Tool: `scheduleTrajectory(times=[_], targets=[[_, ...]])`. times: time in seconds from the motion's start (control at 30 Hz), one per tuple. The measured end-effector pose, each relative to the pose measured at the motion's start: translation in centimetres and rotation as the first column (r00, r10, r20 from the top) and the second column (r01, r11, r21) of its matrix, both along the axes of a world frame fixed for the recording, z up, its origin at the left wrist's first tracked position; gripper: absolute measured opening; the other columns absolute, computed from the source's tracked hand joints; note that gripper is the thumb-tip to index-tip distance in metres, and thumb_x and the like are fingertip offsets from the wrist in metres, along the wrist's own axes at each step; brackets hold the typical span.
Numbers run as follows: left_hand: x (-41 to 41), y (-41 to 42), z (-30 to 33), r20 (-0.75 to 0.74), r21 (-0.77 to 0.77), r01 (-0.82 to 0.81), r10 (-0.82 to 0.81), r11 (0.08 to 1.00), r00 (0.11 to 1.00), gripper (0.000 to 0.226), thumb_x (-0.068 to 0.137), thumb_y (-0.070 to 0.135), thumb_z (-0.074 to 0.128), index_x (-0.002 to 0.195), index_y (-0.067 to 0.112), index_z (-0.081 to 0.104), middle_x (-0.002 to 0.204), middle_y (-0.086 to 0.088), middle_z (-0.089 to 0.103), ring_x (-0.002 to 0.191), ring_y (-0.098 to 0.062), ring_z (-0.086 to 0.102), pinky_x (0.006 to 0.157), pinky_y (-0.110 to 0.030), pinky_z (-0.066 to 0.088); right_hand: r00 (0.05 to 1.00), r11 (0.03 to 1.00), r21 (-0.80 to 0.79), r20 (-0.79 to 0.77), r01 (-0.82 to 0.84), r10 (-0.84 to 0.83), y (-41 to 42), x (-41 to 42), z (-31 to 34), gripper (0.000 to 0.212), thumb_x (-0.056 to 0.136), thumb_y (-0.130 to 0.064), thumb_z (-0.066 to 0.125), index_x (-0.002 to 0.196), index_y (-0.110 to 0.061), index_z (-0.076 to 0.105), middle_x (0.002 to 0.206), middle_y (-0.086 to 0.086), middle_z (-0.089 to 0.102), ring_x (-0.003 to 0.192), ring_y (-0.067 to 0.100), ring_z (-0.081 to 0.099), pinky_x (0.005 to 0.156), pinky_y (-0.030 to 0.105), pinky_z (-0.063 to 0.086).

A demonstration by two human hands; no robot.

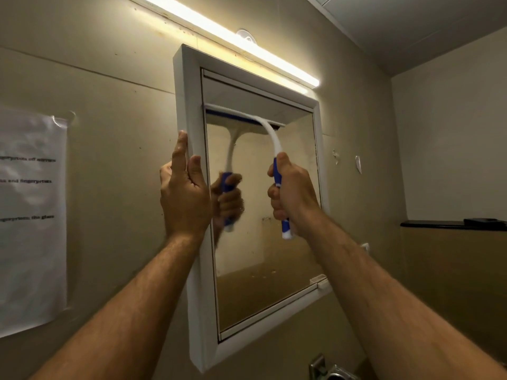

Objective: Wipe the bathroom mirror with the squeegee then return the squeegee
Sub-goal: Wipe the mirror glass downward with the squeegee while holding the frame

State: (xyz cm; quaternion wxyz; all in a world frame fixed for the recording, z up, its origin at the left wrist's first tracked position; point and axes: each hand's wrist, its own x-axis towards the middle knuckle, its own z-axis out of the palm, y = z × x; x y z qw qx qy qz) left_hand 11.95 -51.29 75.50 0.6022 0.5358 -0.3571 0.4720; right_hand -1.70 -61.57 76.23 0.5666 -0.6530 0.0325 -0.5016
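A white-framed bathroom mirror hangs on the beige wall. The squeegee has a white curved neck, a blue and white handle and a blue-edged blade lying across the top of the glass. My right hand grips the handle in a fist in front of the mirror. My left hand holds the left edge of the mirror's frame, fingers behind the edge and thumb on the front. The glass reflects the squeegee and my right hand. Specks and smears show on the lower glass.
A lit tube lamp runs above the mirror. A printed paper sheet is stuck on the wall at the left. A dark ledge juts out at the right. A metal fitting sits below the mirror.
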Motion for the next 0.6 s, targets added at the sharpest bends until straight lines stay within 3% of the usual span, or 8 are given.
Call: scheduleTrajectory(times=[0.07, 0.3, 0.43, 0.6], targets=[[0.0, 0.0, 0.0, -0.008, 0.005, -0.008, 0.008, 1.0, 1.0, 0.045, 0.101, 0.038, 0.031, 0.146, 0.035, 0.027, 0.106, -0.011, 0.049, 0.062, 0.001, 0.039, 0.046, -0.004, 0.033, 1.0, 1.0, 0.008, -0.013, 0.007, -0.007, 0.2, 0.3, -0.1, 0.035, 0.101, -0.045, 0.036, 0.086, -0.016, 0.05, 0.052, -0.003, 0.038, 0.036, 0.008, 0.029, 0.038, 0.019, 0.027], [0.3, -0.1, -0.2, -0.009, -0.031, 0.019, -0.019, 0.999, 1.0, 0.041, 0.101, 0.039, 0.034, 0.141, 0.033, 0.037, 0.112, -0.005, 0.051, 0.071, 0.016, 0.042, 0.052, 0.003, 0.033, 0.997, 1.0, 0.003, -0.065, 0.03, -0.029, -0.4, 0.4, -6.1, 0.035, 0.101, -0.044, 0.034, 0.087, -0.017, 0.05, 0.056, 0.0, 0.039, 0.042, 0.011, 0.03, 0.04, 0.023, 0.027], [0.2, 0.0, -0.4, -0.021, -0.035, 0.045, -0.046, 0.998, 0.999, 0.038, 0.101, 0.039, 0.035, 0.137, 0.028, 0.041, 0.115, -0.005, 0.052, 0.075, 0.021, 0.043, 0.054, 0.002, 0.035, 0.997, 1.0, 0.022, -0.077, 0.021, -0.019, -0.5, -0.6, -5.7, 0.035, 0.1, -0.045, 0.036, 0.085, -0.017, 0.05, 0.055, -0.001, 0.039, 0.042, 0.011, 0.03, 0.043, 0.024, 0.026], [0.4, 0.1, -0.7, -0.035, -0.019, 0.098, -0.099, 0.995, 0.995, 0.04, 0.099, 0.044, 0.034, 0.137, 0.032, 0.038, 0.1, -0.013, 0.055, 0.073, -0.011, 0.053, 0.056, -0.018, 0.037, 0.996, 1.0, 0.021, -0.084, 0.018, -0.016, 0.0, -0.6, -2.5, 0.036, 0.1, -0.047, 0.035, 0.085, -0.017, 0.049, 0.053, -0.003, 0.038, 0.039, 0.009, 0.029, 0.04, 0.023, 0.028]])
